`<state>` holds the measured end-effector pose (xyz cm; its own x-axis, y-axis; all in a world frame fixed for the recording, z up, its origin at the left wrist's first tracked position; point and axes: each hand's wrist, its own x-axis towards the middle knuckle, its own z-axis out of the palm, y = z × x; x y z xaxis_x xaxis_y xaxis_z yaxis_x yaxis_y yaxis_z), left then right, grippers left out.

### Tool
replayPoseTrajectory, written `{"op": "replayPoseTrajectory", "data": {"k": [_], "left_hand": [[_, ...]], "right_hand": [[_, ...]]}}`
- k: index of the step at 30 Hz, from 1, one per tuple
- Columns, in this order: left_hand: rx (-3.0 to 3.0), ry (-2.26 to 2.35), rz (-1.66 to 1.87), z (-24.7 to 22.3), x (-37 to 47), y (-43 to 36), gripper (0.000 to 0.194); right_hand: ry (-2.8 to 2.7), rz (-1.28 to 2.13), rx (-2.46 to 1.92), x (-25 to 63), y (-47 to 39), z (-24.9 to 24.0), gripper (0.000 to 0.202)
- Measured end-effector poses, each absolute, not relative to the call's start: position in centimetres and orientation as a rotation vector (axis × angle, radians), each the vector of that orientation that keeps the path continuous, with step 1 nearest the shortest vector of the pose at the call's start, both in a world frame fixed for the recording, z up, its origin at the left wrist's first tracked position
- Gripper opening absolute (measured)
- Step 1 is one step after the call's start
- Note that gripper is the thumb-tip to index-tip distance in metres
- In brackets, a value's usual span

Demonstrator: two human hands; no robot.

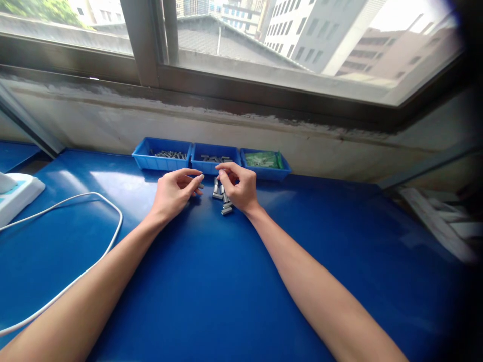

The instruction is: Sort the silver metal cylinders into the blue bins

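My left hand (175,191) is closed in a pinch above the blue table, left of a small pile of metal pieces (227,211). A small grey piece (201,186) shows at its fingertips; whether it is gripped or lies behind them I cannot tell. Just over the pile, my right hand (239,186) has its thumb and index finger brought together. Anything between those fingertips is too small to make out. The loose pieces are short, shiny and grey, and my right hand partly covers them.
Behind my hands stand three blue bins: the left bin (151,162) and middle bin (199,165) hold small metal parts, the right bin (273,174) a green bag (260,160). A white cable (121,216) and white device (26,193) lie left. The window wall (320,146) bounds the back.
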<state>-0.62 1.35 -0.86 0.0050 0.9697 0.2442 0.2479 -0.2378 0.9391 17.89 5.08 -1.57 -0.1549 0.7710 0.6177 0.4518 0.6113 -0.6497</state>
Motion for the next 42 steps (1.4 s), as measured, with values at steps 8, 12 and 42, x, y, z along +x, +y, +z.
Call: {"op": "replayPoseTrajectory", "data": {"k": [8,12,42], "left_hand": [[1.398,1.243,1.400,-0.7,-0.9,1.4,0.045],[1.324,1.177,1.443,-0.8,-0.8,1.4,0.048],[2.727,0.965,0.723,-0.6,0.1,0.1,0.035]], "right_hand": [[-1.908,0.805,-0.921,17.3,4.8,-0.3,0.028],[-1.905,0.966,-0.896,16.9,4.6,0.2,0.032],[-1.710,0.122,-1.275,18.7,7.0,-0.3,0.023]]}}
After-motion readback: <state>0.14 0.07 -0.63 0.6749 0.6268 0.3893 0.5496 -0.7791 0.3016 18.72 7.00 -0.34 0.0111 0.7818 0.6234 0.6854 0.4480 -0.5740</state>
